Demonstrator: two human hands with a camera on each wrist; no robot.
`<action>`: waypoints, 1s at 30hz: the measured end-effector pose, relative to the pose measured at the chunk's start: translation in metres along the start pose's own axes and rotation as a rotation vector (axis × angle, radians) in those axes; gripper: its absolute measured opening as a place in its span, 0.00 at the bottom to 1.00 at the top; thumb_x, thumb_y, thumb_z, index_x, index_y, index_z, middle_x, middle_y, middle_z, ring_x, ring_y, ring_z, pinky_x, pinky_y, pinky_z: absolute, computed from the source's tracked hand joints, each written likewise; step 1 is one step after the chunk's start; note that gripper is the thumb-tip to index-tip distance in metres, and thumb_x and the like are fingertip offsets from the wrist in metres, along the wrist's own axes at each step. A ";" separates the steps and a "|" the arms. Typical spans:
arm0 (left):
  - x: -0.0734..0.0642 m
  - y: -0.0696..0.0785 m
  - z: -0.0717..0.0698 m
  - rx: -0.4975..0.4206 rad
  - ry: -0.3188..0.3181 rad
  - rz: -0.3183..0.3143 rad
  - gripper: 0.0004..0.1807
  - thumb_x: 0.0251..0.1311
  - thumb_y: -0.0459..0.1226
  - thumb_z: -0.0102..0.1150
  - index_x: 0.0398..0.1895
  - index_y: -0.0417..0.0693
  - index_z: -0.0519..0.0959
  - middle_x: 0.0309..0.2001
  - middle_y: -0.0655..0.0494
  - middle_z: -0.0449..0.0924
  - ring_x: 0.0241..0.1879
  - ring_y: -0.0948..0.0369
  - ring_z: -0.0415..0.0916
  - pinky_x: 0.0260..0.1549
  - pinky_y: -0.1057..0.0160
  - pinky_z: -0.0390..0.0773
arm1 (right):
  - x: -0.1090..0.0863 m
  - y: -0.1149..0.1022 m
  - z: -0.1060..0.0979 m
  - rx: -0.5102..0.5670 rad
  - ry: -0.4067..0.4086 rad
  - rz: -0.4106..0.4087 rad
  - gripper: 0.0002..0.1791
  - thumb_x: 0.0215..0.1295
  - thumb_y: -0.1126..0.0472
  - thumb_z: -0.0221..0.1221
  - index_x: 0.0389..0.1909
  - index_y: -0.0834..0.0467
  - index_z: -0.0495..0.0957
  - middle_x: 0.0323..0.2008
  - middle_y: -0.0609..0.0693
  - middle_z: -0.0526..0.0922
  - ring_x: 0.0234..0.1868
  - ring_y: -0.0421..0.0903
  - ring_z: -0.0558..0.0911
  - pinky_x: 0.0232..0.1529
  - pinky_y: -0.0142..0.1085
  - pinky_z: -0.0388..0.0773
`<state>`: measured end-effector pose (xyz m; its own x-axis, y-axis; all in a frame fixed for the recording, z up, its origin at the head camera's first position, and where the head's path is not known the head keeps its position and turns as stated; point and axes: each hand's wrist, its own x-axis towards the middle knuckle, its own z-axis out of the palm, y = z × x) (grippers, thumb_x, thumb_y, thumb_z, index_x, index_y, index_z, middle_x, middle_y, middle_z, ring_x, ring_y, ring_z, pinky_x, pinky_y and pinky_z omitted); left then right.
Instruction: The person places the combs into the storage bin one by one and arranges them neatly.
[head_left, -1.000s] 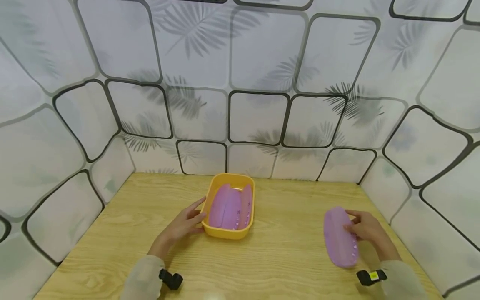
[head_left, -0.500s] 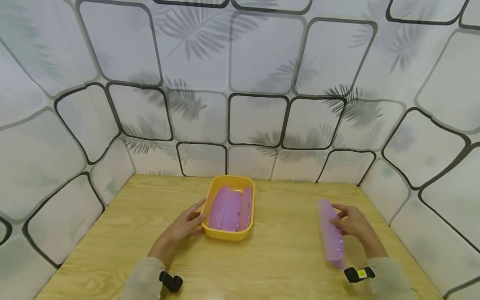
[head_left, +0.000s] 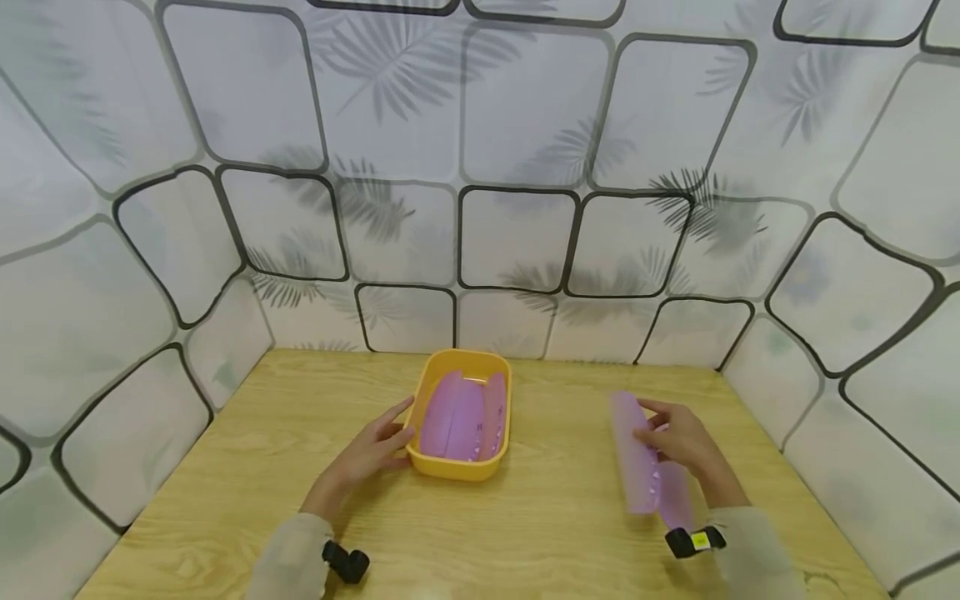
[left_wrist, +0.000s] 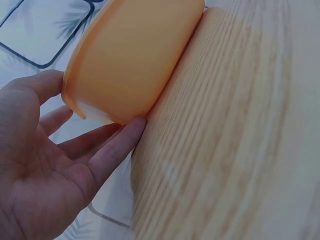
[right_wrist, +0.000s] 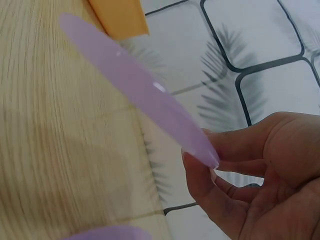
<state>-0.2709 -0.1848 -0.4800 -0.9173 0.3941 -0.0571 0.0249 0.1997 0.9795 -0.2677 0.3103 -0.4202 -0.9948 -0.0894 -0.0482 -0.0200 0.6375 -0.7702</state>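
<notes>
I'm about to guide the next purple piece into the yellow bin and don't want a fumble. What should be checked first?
1. Right hand grips the lifted purple piece: ok.
2. Left hand touches the yellow bin, steadying it: ok.
3. Room left in the bin beside the purple pieces inside: cannot tell.
4. Path from piece to bin over the wooden table is free: ok.
5. Second purple piece under the right hand stays put: cannot tell.

Light wooden table (head_left: 555, 533) with visible grain, boxed in on three sides. Walls (head_left: 525, 125) papered in pale grey, patterned with rounded black-outlined squares and faint grey palm fronds. Small black wrist-camera mounts near the front edge, one at the left (head_left: 347, 562), one with a yellow label at the right (head_left: 693, 542).
</notes>
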 end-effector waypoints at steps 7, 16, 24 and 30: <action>0.002 0.002 0.000 0.008 0.013 -0.009 0.37 0.80 0.43 0.49 0.85 0.52 0.47 0.75 0.25 0.59 0.70 0.36 0.69 0.59 0.46 0.83 | 0.006 -0.012 0.009 0.016 -0.002 -0.025 0.37 0.69 0.68 0.63 0.75 0.72 0.60 0.42 0.63 0.79 0.27 0.42 0.79 0.26 0.34 0.84; 0.003 0.001 0.001 0.012 0.020 -0.019 0.37 0.80 0.45 0.49 0.85 0.54 0.48 0.74 0.27 0.62 0.70 0.37 0.70 0.58 0.47 0.84 | 0.010 -0.027 0.022 0.024 -0.001 -0.014 0.37 0.67 0.70 0.64 0.75 0.72 0.62 0.42 0.64 0.79 0.27 0.42 0.79 0.25 0.35 0.85; 0.001 0.002 0.000 -0.003 0.009 -0.008 0.38 0.80 0.45 0.50 0.85 0.52 0.46 0.76 0.24 0.56 0.72 0.35 0.66 0.59 0.46 0.83 | 0.014 -0.030 0.033 0.011 0.003 -0.035 0.36 0.66 0.70 0.64 0.74 0.73 0.63 0.41 0.64 0.80 0.25 0.41 0.79 0.25 0.35 0.85; 0.001 0.002 0.001 -0.016 0.009 -0.014 0.38 0.79 0.44 0.50 0.85 0.52 0.47 0.77 0.24 0.53 0.72 0.34 0.66 0.59 0.45 0.83 | 0.018 -0.035 0.041 -0.009 0.002 -0.053 0.36 0.66 0.69 0.64 0.74 0.70 0.64 0.41 0.63 0.80 0.24 0.40 0.79 0.24 0.34 0.85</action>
<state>-0.2716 -0.1835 -0.4781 -0.9211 0.3831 -0.0687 0.0062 0.1908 0.9816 -0.2811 0.2547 -0.4198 -0.9925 -0.1223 -0.0063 -0.0738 0.6387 -0.7659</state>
